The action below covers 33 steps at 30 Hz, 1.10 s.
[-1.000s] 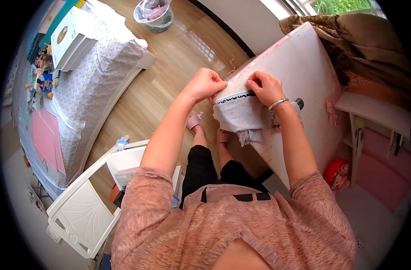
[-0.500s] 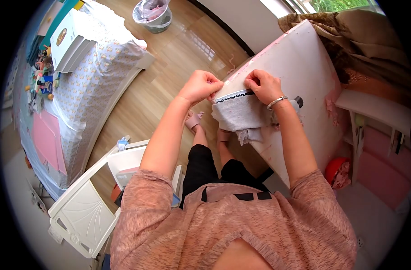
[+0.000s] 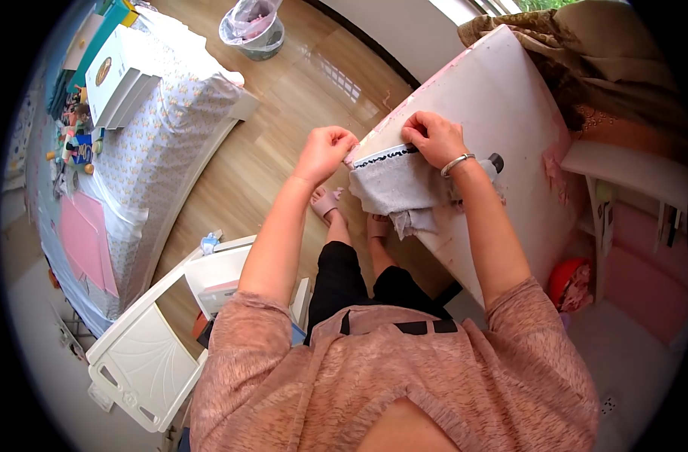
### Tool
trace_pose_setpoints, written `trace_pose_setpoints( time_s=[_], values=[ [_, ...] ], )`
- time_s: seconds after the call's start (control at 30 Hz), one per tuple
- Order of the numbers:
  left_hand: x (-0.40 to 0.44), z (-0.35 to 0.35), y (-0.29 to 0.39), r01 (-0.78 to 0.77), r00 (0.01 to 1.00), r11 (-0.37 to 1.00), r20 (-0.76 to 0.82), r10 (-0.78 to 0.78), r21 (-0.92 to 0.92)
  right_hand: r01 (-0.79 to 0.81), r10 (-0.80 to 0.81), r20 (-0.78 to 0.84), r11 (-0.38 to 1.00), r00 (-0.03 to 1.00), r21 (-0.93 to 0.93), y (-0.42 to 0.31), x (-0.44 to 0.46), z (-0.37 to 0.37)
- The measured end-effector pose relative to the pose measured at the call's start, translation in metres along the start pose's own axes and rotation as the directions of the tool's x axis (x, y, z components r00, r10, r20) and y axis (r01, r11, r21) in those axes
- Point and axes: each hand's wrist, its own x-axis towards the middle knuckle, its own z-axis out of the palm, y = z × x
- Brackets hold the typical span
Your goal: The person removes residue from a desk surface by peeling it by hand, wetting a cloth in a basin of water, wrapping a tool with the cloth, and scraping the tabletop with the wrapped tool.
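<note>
A grey cloth (image 3: pixel 397 184) with a dark patterned strip and a white edge lies over the near left corner of the white table (image 3: pixel 502 90). My left hand (image 3: pixel 325 154) is closed in a pinch at the table's left edge, beside the cloth's corner; whatever its fingertips hold is too small to name. My right hand (image 3: pixel 434 141), with a silver bracelet on the wrist, has thumb and forefinger pressed together at the strip's right end. What that pinch holds is hidden. A small black object (image 3: pixel 496 162) rests right of the cloth.
Pink scraps (image 3: pixel 556 172) lie on the table's right side. A red bowl (image 3: pixel 568 282) stands lower right. A lined bin (image 3: pixel 255 30) is on the floor at the top. White boxes (image 3: pixel 119 75) sit on the bed (image 3: pixel 171 113) at left. A white shelf (image 3: pixel 630 167) adjoins the table.
The view has shifted slightly. My left hand has moved left and a little away from my right hand, which stays near the strip. The cloth lies much as before.
</note>
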Motion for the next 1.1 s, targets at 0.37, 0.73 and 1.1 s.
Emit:
trace_pose_setpoints(
  time_s=[0.37, 0.73, 1.1],
  values=[
    [-0.002, 0.001, 0.022, 0.099, 0.992, 0.990, 0.072, -0.107, 0.104, -0.002, 0.002, -0.008, 0.999, 1.000, -0.036, -0.001, 0.001, 0.001],
    [-0.009, 0.003, 0.010, 0.035, 0.999, 0.998, -0.016, -0.035, -0.043, 0.390, -0.391, -0.046, 0.920, 0.919, -0.027, -0.015, 0.015, 0.006],
    [-0.004, 0.007, 0.014, 0.104, 0.995, 0.992, -0.019, -0.103, 0.070, 0.540, -0.446, 0.352, 0.806, 0.823, -0.242, -0.043, 0.043, 0.005]
  ],
)
